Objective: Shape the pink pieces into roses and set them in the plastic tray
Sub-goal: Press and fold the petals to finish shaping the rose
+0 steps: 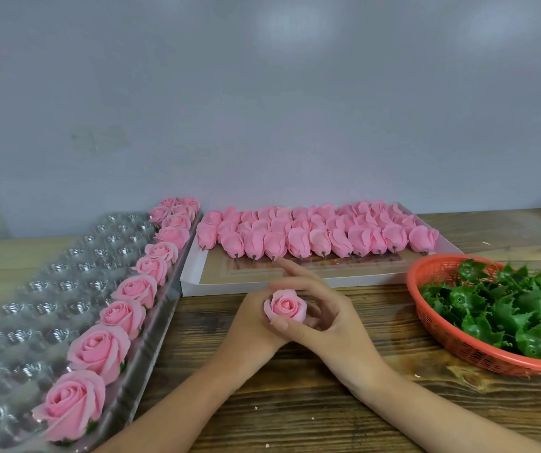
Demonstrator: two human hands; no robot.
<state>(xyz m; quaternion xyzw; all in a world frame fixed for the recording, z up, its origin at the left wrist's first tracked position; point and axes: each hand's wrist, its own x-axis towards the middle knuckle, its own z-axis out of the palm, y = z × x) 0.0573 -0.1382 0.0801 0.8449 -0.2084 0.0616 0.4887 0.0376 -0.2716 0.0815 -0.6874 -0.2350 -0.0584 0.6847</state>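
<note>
Right now, from my end, I am seeing both hands working one rose (286, 305) just in front of the white box (262, 287), above the counter (295, 403). The left hand (252, 320) is gripping the rose from below, its fingers curling round the base. The right hand (326, 310) is pinching the outer petals with its thumb, its forefinger sticking out toward the box. The pink pieces (295, 238) waiting to be shaped are lying in rows inside the box. The plastic tray (17, 289) is sitting to the left of the box, and finished roses (99, 351) are filling only the column nearest the box, with the other pockets showing bare plastic. To the right of the box an orange basket (426, 322) is holding green leaf pieces (507, 308).

I am judging the risks this way. The petals are looking soft, so too hard a thumb could be creasing or tearing one. This rose is looking tighter than those in the tray, so setting it down now would be leaving it under-opened. On the way to the tray the hand would be passing close to the finished column, and a brushing wrist could be knocking a neighbour crooked.
</note>
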